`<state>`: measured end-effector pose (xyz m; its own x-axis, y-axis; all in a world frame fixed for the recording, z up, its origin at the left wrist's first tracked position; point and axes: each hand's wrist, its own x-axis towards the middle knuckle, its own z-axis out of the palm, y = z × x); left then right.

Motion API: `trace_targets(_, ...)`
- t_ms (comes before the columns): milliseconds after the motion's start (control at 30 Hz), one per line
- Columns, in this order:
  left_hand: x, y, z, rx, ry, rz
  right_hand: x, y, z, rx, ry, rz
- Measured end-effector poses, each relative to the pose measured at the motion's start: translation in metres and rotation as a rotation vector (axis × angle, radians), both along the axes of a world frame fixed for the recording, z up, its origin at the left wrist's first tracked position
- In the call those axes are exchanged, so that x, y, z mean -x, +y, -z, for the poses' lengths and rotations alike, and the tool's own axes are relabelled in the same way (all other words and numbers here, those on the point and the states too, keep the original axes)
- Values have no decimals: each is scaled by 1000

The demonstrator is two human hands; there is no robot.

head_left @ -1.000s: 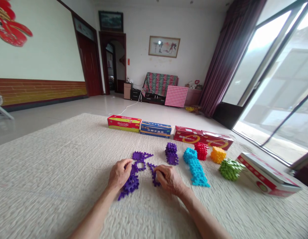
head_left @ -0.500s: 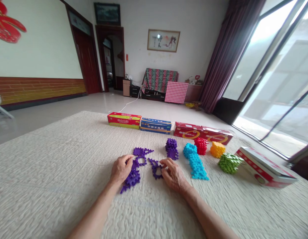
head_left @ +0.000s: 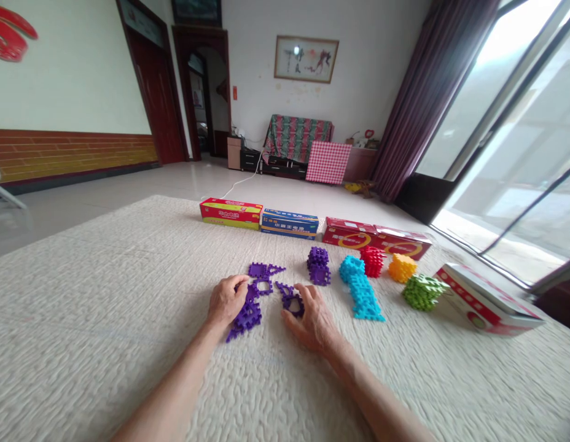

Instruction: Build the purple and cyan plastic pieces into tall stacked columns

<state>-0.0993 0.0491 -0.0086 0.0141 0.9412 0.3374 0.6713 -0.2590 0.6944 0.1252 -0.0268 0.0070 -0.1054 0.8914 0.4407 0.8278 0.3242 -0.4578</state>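
My left hand point(head_left: 228, 299) has its fingers curled over the left side of a cluster of purple interlocking plastic pieces point(head_left: 248, 316) on the mat. Its fingertips press on a piece they partly cover. Just beyond lie a purple square frame point(head_left: 263, 286) and a purple square with a triangle point(head_left: 257, 270). My right hand point(head_left: 314, 320) is low over a small group of purple pieces point(head_left: 293, 304), a triangle and a frame with a round opening. Thumb and fingers are spread around that group, and its right edge is hidden under the hand.
A purple stack point(head_left: 317, 258) stands farther out. To the right are light-blue pieces point(head_left: 365, 298), a red stack point(head_left: 371, 261), a yellow stack point(head_left: 402, 267) and a green stack point(head_left: 423, 291). Boxes line the back, including a blue box point(head_left: 289, 224); a white-and-red box point(head_left: 490, 301) sits right.
My right hand has spread wider, its thumb moving to the near side of the purple pieces. My left hand stays on its cluster. The whole view has shifted slightly upward.
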Motion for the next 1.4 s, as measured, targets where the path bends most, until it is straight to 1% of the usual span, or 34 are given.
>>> trace_targets(100, 0, -1, -1, -6, 0, 5, 2, 0, 1, -14, -27, 52)
trace_targets(233, 0, 0, 0, -7, -2, 5, -5, -1, 2, -17, -16, -8)
trace_targets(367, 0, 0, 1, 15, -1, 6, -10, -3, 3, -72, -14, -65)
trace_targets(467, 0, 1, 1, 18, -2, 5, -11, -5, 4, -112, 3, -71)
trace_targets(533, 1, 1, 2, 12, -3, 10, -15, -2, 3, -152, 9, -46)
trace_targets(700, 1, 1, 2, 3, 5, 14, -45, 17, -3, -264, -57, 88)
trace_targets(800, 1, 1, 2, -1, 8, 12, -65, 29, -4, -310, -138, 87)
trace_targets(900, 2, 2, 3, -13, 13, 14, -75, 34, -2, -323, -206, 79)
trace_targets(1167, 2, 2, 5, 6, 1, 4, -72, 38, 3, -252, -272, 122)
trace_targets(1300, 1, 1, 2, 12, 4, 4, -68, 36, 3, -277, -248, 142)
trace_targets(1400, 0, 0, 0, 16, 5, -3, -62, 30, 2, -300, -211, 106)
